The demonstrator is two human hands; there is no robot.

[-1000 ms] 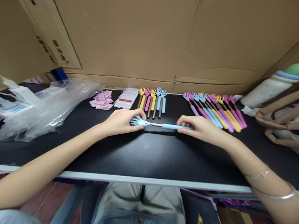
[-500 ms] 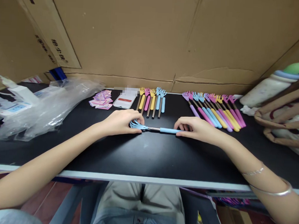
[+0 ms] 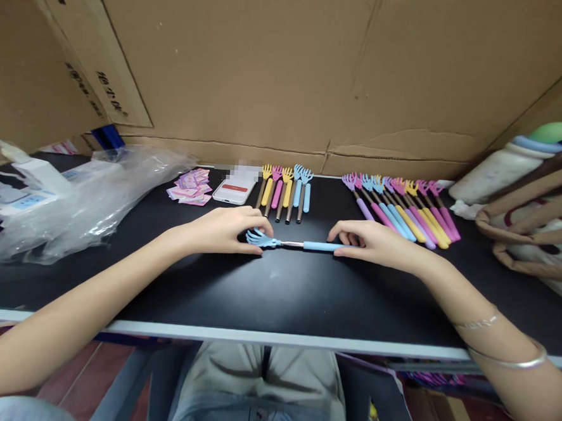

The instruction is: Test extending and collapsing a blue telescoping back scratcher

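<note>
A light blue back scratcher point(image 3: 302, 244) with a claw head, thin metal rod and blue handle lies crosswise over the black table point(image 3: 275, 299). My left hand point(image 3: 223, 229) pinches its claw end. My right hand point(image 3: 374, 240) is closed round the blue handle. Behind them, a short row of back scratchers point(image 3: 286, 195) in yellow, pink and blue lies in line. To the right lies a longer fanned row of back scratchers point(image 3: 405, 208) in purple, pink, blue and yellow.
A phone point(image 3: 235, 187) and a heap of small pink cards point(image 3: 191, 189) lie at the back. Crumpled clear plastic bags point(image 3: 86, 202) and a power strip point(image 3: 20, 188) are at the left. A woven bag point(image 3: 537, 232) and a bottle point(image 3: 507, 164) stand at the right. Cardboard point(image 3: 290, 65) walls the back.
The scratcher has become shorter: my hands have come closer together, pushing the rod into the handle. My right hand has slid left.
</note>
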